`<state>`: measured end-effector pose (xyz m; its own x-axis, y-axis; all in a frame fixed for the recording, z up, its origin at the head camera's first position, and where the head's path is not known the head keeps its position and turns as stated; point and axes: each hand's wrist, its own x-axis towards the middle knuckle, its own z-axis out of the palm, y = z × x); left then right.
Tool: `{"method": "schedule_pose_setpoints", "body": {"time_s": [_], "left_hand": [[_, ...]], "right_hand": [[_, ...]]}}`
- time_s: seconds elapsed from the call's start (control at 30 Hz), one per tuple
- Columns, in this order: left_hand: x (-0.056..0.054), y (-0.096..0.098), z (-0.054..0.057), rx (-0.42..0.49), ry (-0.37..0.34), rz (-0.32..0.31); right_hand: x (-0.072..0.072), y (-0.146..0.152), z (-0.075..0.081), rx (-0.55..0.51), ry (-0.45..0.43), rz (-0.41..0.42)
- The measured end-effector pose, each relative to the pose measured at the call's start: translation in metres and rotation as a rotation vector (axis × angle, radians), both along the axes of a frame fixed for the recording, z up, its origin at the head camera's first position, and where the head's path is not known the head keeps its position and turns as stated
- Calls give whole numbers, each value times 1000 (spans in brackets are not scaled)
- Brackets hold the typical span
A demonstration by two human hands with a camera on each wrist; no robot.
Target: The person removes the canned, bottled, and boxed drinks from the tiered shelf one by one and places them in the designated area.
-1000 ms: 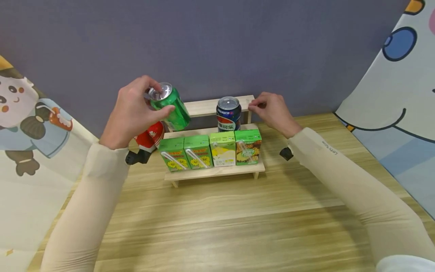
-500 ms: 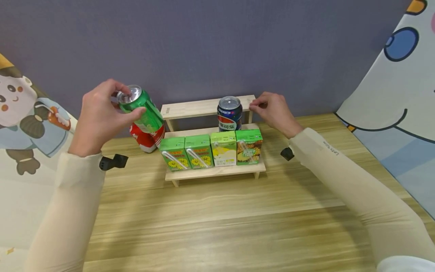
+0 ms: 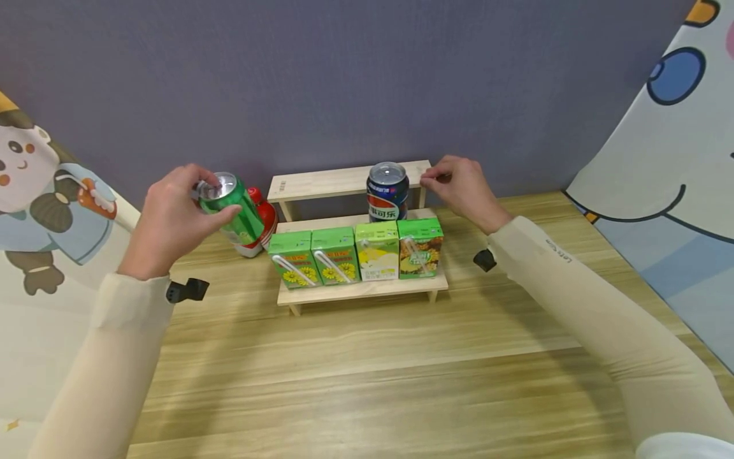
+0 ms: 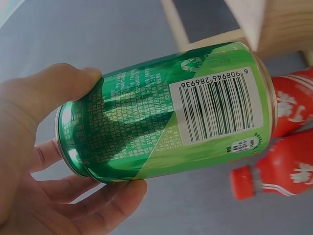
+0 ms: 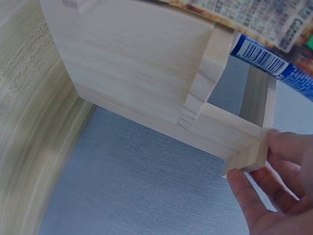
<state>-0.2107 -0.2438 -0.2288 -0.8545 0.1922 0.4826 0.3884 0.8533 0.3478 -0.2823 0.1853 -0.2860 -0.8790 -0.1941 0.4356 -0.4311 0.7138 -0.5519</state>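
Clock face centred on the wooden rack (image 3: 321, 183), head view. Green can (image 3: 243, 220) held at nine o'clock, tilted, lid toward eleven, base toward five. Gripped near the lid by the left hand (image 3: 178, 220): fingers spread about as wide as the can, thumb on one side, the others curled round the opposite side; lower body unsupported by the hand. Two red bottles (image 4: 286, 169) are seen past the can's base, also at nine o'clock by the rack; contact with the can cannot be told. A rack corner between one and two o'clock is pinched by the right hand (image 3: 464, 191), thumb and fingertips nearly closed on the wood. Dark blue can (image 3: 388, 191) at one o'clock, its base hidden by the row of four juice boxes (image 3: 376, 252) on the lower shelf.

Risks, as judged: bottles could be knocked over if the can's base is swung or lowered into them. Can could be slipped out or landed on its edge, given the high grip and tilt. Rack could be tugged askew on the tabletop (image 3: 367, 370) and boxes toppled, if the pinched corner is pulled.
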Motion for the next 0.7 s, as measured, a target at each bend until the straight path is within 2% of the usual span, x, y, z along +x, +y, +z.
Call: {"method": "schedule_pose_setpoints", "body": {"time_s": [0.23, 0.43, 0.7], "left_hand": [[-4, -5, -24, -59, -7, -17], [-8, -6, -45, -111, -66, -16], [-12, -6, -69, -107, -157, -24]], "right_hand": [[0, 1, 0, -5, 9, 3], [1, 1, 1, -8, 11, 1], [2, 0, 2, -9, -1, 1]]}}
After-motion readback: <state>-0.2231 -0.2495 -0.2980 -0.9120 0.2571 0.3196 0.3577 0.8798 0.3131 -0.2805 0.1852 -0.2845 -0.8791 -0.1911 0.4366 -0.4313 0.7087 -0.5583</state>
